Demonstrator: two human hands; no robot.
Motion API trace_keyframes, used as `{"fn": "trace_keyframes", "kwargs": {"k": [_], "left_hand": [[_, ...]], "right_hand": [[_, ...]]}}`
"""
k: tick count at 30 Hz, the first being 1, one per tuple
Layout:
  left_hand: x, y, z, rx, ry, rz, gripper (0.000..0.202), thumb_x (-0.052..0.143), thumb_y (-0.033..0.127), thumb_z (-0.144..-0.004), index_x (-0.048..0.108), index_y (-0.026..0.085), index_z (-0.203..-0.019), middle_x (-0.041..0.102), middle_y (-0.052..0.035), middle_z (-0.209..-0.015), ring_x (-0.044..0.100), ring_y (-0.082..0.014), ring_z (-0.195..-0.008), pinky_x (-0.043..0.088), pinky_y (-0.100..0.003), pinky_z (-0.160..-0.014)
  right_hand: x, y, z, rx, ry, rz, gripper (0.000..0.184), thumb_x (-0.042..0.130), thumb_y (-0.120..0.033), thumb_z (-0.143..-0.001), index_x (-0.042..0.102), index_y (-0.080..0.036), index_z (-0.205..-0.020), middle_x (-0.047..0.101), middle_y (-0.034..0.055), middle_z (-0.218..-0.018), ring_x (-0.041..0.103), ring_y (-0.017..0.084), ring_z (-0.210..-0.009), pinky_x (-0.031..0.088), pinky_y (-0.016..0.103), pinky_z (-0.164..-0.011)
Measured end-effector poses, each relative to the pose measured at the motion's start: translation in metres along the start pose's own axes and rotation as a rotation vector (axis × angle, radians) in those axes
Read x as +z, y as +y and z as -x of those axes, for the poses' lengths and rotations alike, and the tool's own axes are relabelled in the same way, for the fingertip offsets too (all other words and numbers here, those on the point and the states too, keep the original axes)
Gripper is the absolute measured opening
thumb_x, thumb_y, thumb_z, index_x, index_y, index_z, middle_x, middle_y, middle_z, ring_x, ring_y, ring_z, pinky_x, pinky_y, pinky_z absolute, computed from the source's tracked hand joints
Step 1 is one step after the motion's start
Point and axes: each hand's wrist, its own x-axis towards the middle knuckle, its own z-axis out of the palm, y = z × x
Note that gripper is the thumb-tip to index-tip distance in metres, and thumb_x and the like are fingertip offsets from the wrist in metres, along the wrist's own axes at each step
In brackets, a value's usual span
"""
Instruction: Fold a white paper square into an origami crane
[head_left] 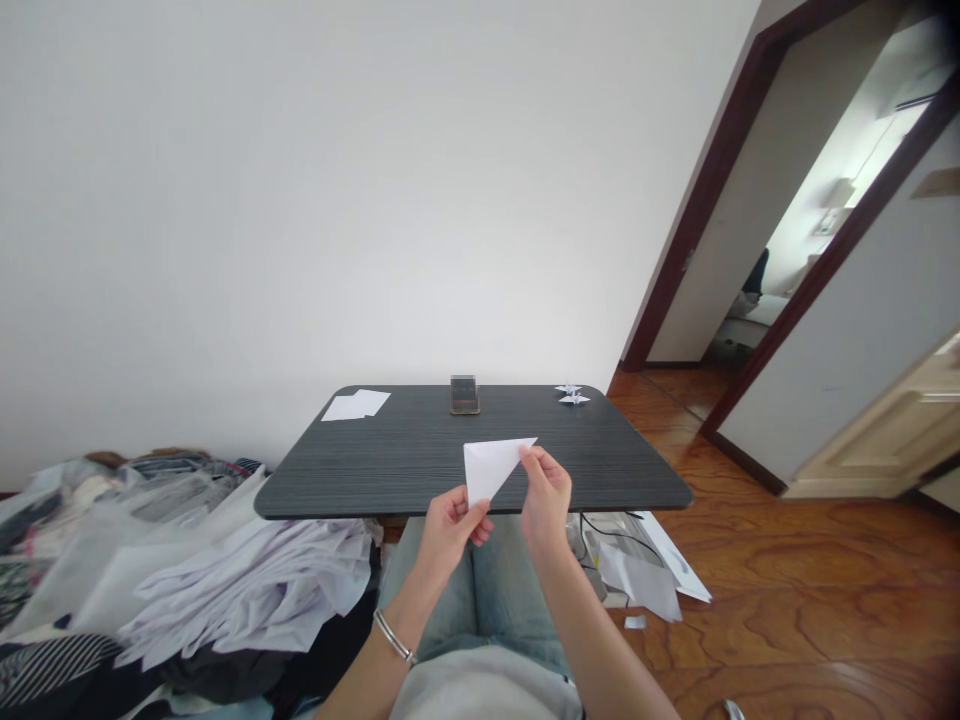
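Tapering to points, a white paper triangle (493, 466)

Matt white paper makes up the folded triangle (491, 468), crisp and smooth, and the loose sheets (352, 406) at far left. The tabletop (405, 450) has a dark, low-sheen, wood-grained surface — finely streaked. Near left, crumpled cloth fills the clothes pile (247, 595); the jeans (495, 585) look like soft, faded denim. The bracelet (394, 637) is shiny, silvery metal. At right, the floor (795, 590) is glossy reddish wood — smooth and reflective; the far wall (300, 200) is smooth and matt.
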Motion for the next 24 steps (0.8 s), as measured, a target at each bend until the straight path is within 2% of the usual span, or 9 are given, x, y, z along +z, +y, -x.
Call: {"fn": "trace_keyframes", "kwargs": {"k": [7,10,14,17,19,22,24], "left_hand": [[0.001,0.000,0.002,-0.008,-0.017,-0.008,0.030,0.069,0.038,-0.063,0.055,0.013,-0.061,0.060,-0.0008,-0.047,0.049,-0.0077,-0.037,0.036,-0.018,-0.039],[-0.003,-0.001,0.002,-0.004,-0.017,-0.014,0.030,0.069,0.038,-0.064,0.055,0.012,-0.061,0.060,-0.0009,-0.047,0.048,-0.0075,-0.038,0.036,-0.019,-0.040],[-0.006,0.001,0.003,0.026,0.004,0.003,0.029,0.069,0.038,-0.066,0.056,0.012,-0.064,0.060,-0.0011,-0.050,0.050,-0.0083,-0.041,0.038,-0.019,-0.041],[-0.007,0.005,0.002,0.045,0.016,0.016,0.029,0.069,0.038,-0.066,0.058,0.011,-0.066,0.061,-0.0014,-0.052,0.051,-0.0087,-0.043,0.039,-0.019,-0.042],[-0.006,0.008,0.002,0.052,0.022,0.016,0.029,0.069,0.038,-0.066,0.058,0.011,-0.067,0.061,-0.0012,-0.052,0.052,-0.0089,-0.043,0.039,-0.019,-0.042],[-0.006,0.010,0.002,0.058,0.014,0.000,0.029,0.068,0.038,-0.067,0.058,0.011,-0.068,0.060,-0.0010,-0.052,0.052,-0.0087,-0.043,0.039,-0.019,-0.043],[-0.007,0.010,0.001,0.052,-0.001,-0.023,0.030,0.067,0.040,-0.068,0.058,0.011,-0.070,0.060,-0.0008,-0.052,0.051,-0.0086,-0.043,0.039,-0.019,-0.042]], "right_hand": [[-0.004,-0.004,-0.014,-0.053,0.068,-0.004,0.014,0.067,-0.029,-0.068,0.067,-0.016,-0.067,0.061,-0.0001,-0.065,0.051,0.014,-0.064,0.038,0.028,-0.066],[-0.010,-0.007,-0.023,-0.063,0.126,-0.042,0.014,0.069,-0.029,-0.066,0.066,-0.016,-0.063,0.063,0.0019,-0.066,0.054,0.015,-0.066,0.040,0.029,-0.069],[-0.017,-0.011,-0.029,-0.031,0.160,-0.053,0.015,0.069,-0.031,-0.067,0.067,-0.017,-0.070,0.065,0.0020,-0.074,0.057,0.013,-0.071,0.040,0.027,-0.069],[-0.017,-0.008,-0.020,0.091,0.096,-0.051,0.024,0.066,-0.037,-0.070,0.067,-0.019,-0.087,0.066,0.0032,-0.087,0.058,0.014,-0.075,0.040,0.026,-0.068],[-0.013,-0.003,-0.008,0.179,-0.024,-0.023,0.029,0.065,-0.039,-0.071,0.066,-0.019,-0.092,0.067,0.0040,-0.086,0.058,0.015,-0.074,0.040,0.026,-0.067],[-0.006,0.001,0.009,0.204,-0.266,0.040,0.020,0.068,-0.036,-0.068,0.065,-0.016,-0.069,0.064,0.0019,-0.068,0.055,0.015,-0.067,0.040,0.027,-0.068],[-0.003,0.003,0.015,0.207,-0.297,0.047,0.019,0.070,-0.032,-0.065,0.060,-0.017,-0.060,0.061,-0.0012,-0.060,0.052,0.014,-0.061,0.039,0.027,-0.065]]}}
